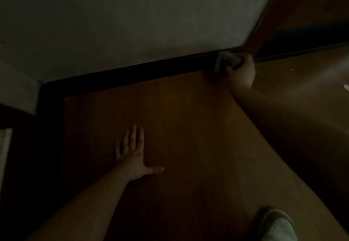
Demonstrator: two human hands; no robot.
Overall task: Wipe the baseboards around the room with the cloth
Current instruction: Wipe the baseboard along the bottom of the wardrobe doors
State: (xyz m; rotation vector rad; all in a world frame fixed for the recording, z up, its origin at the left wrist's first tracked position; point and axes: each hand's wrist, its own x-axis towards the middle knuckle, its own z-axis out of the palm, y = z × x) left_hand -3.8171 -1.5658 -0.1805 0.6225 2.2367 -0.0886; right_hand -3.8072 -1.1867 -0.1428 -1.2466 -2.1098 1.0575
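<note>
The room is dim. A dark baseboard (132, 70) runs along the foot of a pale wall, from a corner at the left to a wooden door frame at the right. My right hand (241, 70) holds a grey cloth (224, 61) and presses it against the baseboard at its right end, beside the door frame. My left hand (134, 155) lies flat on the wooden floor, palm down, fingers spread, well short of the baseboard.
A brown wooden door frame (258, 30) rises at the upper right with a dark sill beyond it. The baseboard turns at the left corner (45, 97) and runs toward me. A light slipper (277, 225) shows at the bottom right. A small white object (346, 87) lies at the right edge.
</note>
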